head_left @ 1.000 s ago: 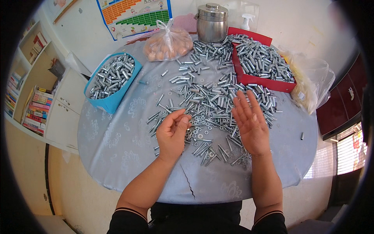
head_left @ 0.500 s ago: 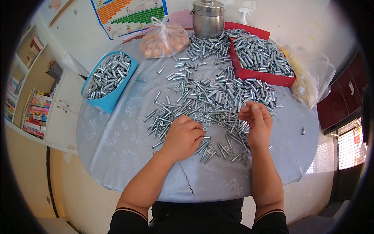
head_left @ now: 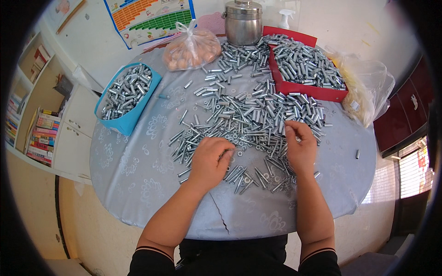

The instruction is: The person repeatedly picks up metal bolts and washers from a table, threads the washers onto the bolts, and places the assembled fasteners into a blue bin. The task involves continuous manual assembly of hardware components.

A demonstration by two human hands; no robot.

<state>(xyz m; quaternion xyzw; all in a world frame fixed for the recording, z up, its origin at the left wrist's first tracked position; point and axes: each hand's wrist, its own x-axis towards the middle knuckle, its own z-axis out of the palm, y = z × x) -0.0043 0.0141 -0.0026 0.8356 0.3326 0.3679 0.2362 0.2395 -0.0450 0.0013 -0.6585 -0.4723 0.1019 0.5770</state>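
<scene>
My left hand is over the near left part of a loose metal pile, its fingers curled and thumb and forefinger pinched together. Whatever lies in that pinch is too small to make out. To the right, my right hand hovers at the pile's near right side with thumb and fingertips drawn together; what they grip blends into the metal behind. Silvery sleeves make up the upper part of the pile. Between my hands lie nuts and washers, and nearer to me are long thin bolts.
A blue box of sleeve-like metal parts stands at left, a red box of similar parts at back right. Behind are a tied bag of round brownish things, a steel pot and a clear plastic bag. One sleeve lies far right.
My left hand has turned slightly, bringing its thumb and forefinger into view in a pinch. My right hand has shifted a little left, its fingertips now closer to the sleeves.
</scene>
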